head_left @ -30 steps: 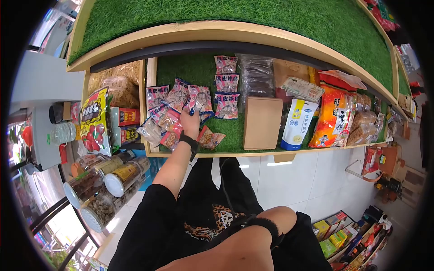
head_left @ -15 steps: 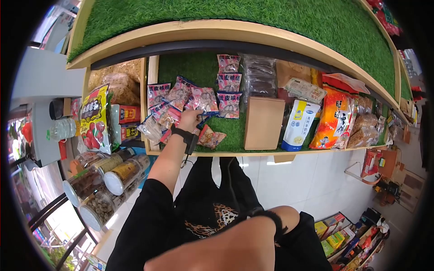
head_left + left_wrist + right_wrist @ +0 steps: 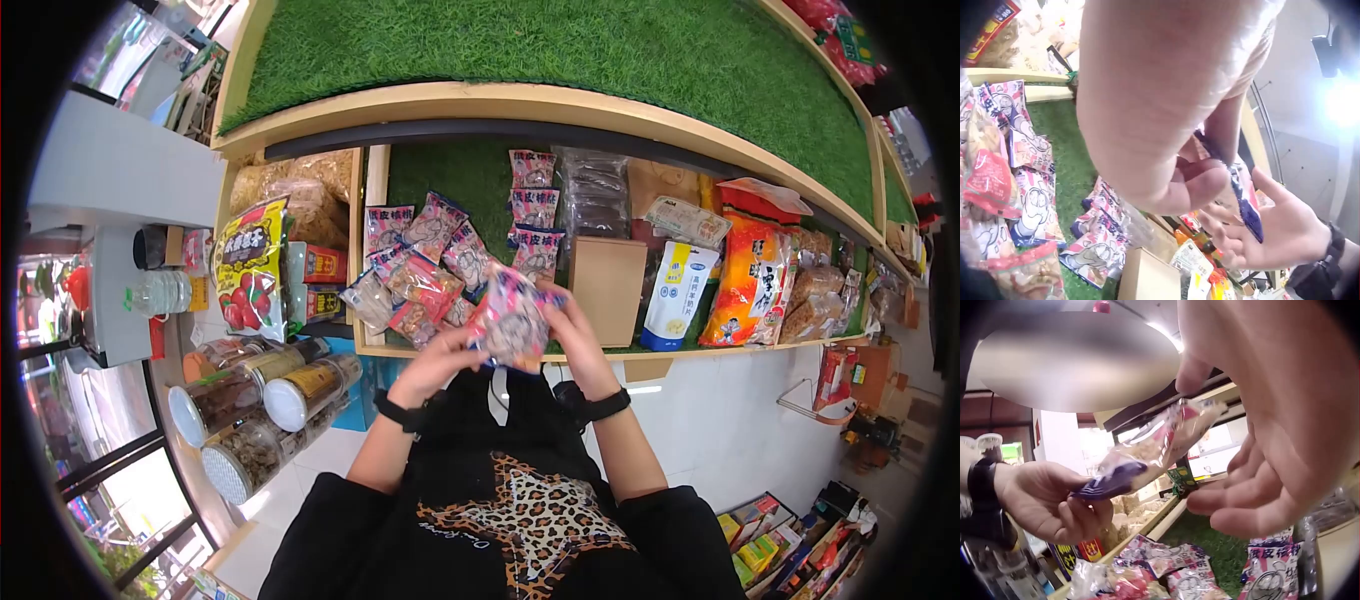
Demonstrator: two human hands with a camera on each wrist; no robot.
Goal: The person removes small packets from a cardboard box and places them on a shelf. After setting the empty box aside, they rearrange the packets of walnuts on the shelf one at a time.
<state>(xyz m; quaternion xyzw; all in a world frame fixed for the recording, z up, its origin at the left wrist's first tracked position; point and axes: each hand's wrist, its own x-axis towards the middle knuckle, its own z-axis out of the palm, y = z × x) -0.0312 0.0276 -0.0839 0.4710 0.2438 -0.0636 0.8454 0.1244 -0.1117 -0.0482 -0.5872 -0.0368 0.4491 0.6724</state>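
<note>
A pink, white and blue bag of walnuts (image 3: 515, 322) is held up over the shelf's front edge, tilted. My left hand (image 3: 432, 364) pinches it at its lower left corner, thumb against the fingers. Around the other end is my right hand (image 3: 582, 345), its fingers spread and the palm facing the bag in the left wrist view. Beyond them, to the left, lies a loose pile of similar walnut bags (image 3: 437, 222) with a red-edged clear snack bag (image 3: 428, 280) on top. Three walnut bags (image 3: 534, 208) form a column farther right.
A brown carton (image 3: 607, 290), a blue-white pouch (image 3: 678, 297) and an orange bag (image 3: 748, 285) stand to the right. Left of the wooden divider are a yellow bag (image 3: 252, 265) and small boxes (image 3: 323, 264). Large jars (image 3: 245, 462) are at lower left.
My left hand has lifted a walnut bag off the pile and brought it toward my body. My right hand has risen from across my body to the bag's other side.
</note>
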